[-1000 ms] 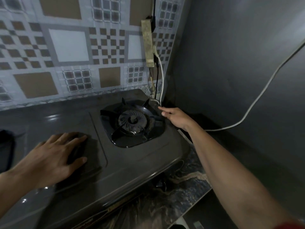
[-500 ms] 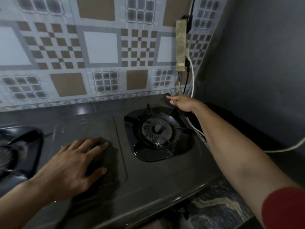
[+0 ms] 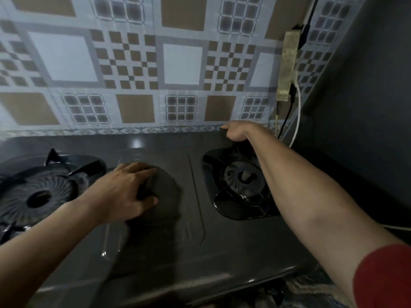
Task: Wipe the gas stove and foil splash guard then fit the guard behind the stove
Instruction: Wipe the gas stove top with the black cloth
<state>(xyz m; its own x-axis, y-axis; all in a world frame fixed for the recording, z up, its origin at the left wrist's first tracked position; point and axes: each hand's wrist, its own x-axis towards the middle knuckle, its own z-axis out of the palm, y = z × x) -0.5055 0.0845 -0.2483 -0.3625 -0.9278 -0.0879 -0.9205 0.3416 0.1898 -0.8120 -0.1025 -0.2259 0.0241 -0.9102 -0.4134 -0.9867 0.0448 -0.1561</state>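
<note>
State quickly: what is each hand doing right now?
Left hand: open, flat on the stove top.
Right hand: closed at the stove's back edge; holding what cannot be told.

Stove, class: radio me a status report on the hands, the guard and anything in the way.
Left hand flat on stove centre. Right hand at back edge against patterned guard. Cables hang at right rear corner.

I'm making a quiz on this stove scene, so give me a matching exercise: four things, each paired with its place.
Things:
1. left hand
2. right hand
3. right burner
4. white cable

Places:
A. hanging down the wall in the corner
B. at the stove's back edge, by the patterned guard
C. flat on the stove's middle panel
D. below the right forearm

Pairs: 1-C, 2-B, 3-D, 4-A
</note>
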